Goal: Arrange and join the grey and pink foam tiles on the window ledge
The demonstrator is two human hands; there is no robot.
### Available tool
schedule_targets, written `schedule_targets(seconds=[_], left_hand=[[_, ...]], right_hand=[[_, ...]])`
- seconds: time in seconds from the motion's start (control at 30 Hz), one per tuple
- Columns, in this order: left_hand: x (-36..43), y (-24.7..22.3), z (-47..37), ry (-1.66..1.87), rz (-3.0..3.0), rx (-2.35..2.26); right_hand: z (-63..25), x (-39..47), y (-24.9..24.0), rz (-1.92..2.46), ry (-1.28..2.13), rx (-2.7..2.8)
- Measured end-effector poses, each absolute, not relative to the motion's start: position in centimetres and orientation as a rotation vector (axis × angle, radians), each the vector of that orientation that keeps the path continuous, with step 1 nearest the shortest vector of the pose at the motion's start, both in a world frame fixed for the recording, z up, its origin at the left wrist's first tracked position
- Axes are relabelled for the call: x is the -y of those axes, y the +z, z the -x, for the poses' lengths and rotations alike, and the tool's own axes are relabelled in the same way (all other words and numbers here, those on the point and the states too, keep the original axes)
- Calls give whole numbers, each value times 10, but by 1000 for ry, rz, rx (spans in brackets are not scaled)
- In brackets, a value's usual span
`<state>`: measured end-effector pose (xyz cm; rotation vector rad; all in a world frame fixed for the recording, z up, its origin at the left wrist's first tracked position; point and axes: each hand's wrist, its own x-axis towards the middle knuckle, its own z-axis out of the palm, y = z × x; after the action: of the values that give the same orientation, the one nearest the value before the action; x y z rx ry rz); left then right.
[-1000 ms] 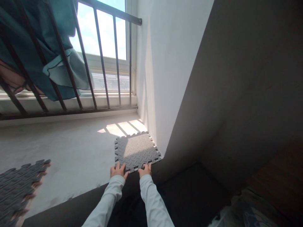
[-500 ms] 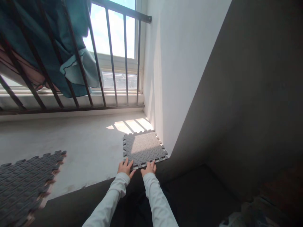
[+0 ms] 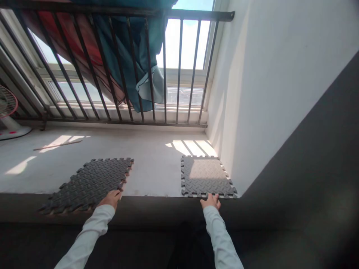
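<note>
Two grey interlocking foam floor mats with toothed edges lie on a white ledge. My left hand has its fingers closed on the front right edge of the left mat, which sits askew with its front part hanging over the ledge's edge. The right mat lies flat in the corner against the side wall, partly sunlit. At its front edge my right hand rests with fingers apart, fingertips touching the teeth.
A dark metal railing runs in front of the window, with teal and red cloth behind its bars. On the white ledge lies a thin stick. A fan stands at far left. The side wall rises at right.
My view has swung left. My left hand has left the right mat and moved over to the left mat, taking hold of its edge. My right hand stays at the right mat's front edge.
</note>
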<state>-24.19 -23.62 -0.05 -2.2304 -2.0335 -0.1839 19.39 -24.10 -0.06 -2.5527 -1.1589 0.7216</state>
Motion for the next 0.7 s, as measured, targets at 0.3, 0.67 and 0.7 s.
schedule_targets(seconds=[0.3, 0.67, 0.7], left_hand=[[221, 14, 241, -272, 2359, 1853], [186, 24, 32, -693, 2630, 1705], [183, 23, 13, -693, 2657, 1694]], right_hand=[[-195, 243, 1, 2528, 694, 1143], [-197, 242, 7, 2585, 747, 1177], [-197, 242, 9, 2592, 753, 1184]])
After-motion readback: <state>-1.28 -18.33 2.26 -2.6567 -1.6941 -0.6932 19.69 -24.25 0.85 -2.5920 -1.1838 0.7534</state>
